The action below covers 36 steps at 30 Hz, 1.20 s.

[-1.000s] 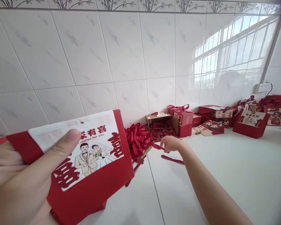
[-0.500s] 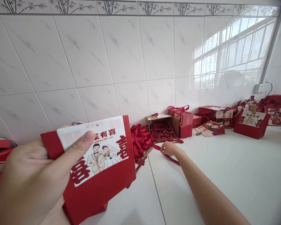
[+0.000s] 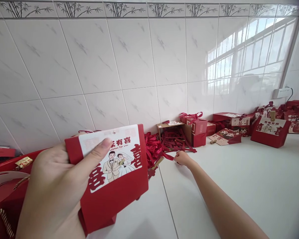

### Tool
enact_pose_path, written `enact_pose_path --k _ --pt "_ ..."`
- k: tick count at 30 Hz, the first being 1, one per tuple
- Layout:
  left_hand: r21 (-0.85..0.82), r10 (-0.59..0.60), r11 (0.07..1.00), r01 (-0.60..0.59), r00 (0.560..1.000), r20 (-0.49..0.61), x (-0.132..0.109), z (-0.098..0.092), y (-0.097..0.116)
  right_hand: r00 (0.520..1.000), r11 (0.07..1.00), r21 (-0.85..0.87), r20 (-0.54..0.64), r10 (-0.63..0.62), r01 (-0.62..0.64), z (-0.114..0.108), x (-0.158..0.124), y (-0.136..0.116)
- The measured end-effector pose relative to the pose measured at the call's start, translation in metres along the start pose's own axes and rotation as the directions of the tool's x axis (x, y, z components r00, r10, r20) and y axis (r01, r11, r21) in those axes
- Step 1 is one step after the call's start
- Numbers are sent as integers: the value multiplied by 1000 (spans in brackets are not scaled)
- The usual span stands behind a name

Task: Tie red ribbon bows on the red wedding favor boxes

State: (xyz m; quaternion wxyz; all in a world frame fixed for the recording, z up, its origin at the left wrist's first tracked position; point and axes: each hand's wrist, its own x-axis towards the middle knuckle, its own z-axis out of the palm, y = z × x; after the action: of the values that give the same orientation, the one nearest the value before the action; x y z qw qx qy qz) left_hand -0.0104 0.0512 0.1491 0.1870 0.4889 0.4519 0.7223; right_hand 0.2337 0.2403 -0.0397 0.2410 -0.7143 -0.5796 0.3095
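My left hand grips a red gift box, its thumb pressed on the white card with a cartoon couple and red characters. Farther off, my right hand has its fingers pinched at the end of a dark red ribbon on the white table. That ribbon runs left to a heap of red ribbons. Just behind lies an open cardboard box on its side with dark red strips inside.
Small red boxes, a flat card bag and an upright red bag stand along the tiled wall. At the left is a larger red bag with a twisted cord. A power strip is at the wall.
My left hand and the red box have shifted right in the view. My right hand has moved slightly right with the ribbon. More of the large red bag shows at the left.
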Motion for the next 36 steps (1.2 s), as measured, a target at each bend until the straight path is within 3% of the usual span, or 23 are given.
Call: enact_pose_path --k 4,11,16,22,25,30,36 --pt "-29 -55 998 54 998 -35 -3 4 9 998 999 18 -47 -44 45 -1 1 2" --pt "-39 -81 996 80 997 -11 8 -1 -5 959 970 157 -244 -146 188 -18 -9 -14" --pt "-57 -82 994 88 992 101 7 -2 -4 904 875 317 -345 -253 366 -34 -30 -40" --pt "-11 -106 994 111 972 211 8 -1 -2 841 738 422 -386 -380 527 -49 -63 -67" --pt "20 -124 992 123 967 220 8 -1 -3 799 622 501 -382 -465 601 -56 -80 -76" --pt "16 -88 996 86 964 250 7 1 -5 680 278 727 -338 -651 628 -69 -113 -87" --pt "66 -40 998 20 946 321 7 5 -12 596 113 809 -323 -735 577 -80 -140 -90"
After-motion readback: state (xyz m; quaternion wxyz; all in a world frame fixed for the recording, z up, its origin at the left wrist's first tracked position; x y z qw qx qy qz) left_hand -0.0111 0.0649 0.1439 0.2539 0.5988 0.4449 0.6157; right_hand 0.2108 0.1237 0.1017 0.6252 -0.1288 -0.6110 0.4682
